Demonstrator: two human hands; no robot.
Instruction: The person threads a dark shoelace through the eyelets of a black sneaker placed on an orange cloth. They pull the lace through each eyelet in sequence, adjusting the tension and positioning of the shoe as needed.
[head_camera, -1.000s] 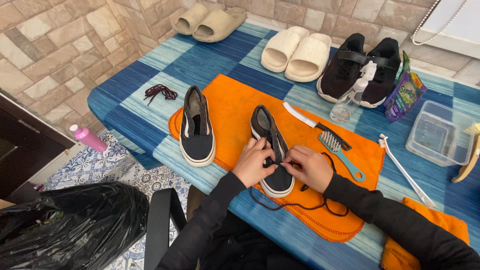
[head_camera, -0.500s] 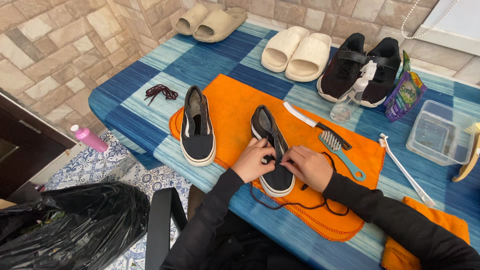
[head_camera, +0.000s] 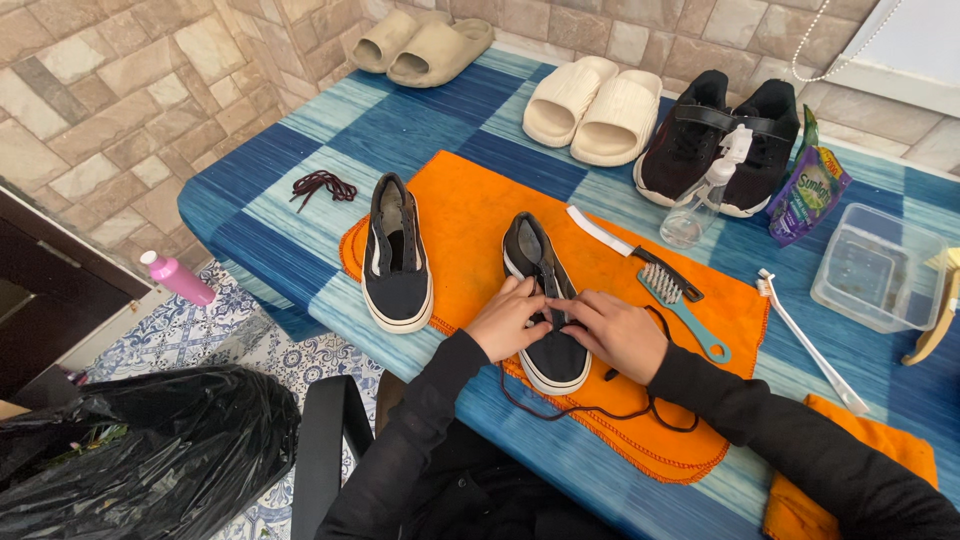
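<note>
Lighting: bright, even, diffuse daylight. Shadows: soft and short beside shoes. Glare: mild sheen on black plastic bag (head_camera: 140, 460), near left. Focus: sharp throughout; no motion blur. Distortion: slight wide-angle stretch at edges.

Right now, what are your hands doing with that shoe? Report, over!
Left hand and right hand both pressed on the dark canvas slip-on shoe. Dark shoelace trails loose over the orange cloth. Teal-handled brush lies close by.
</note>
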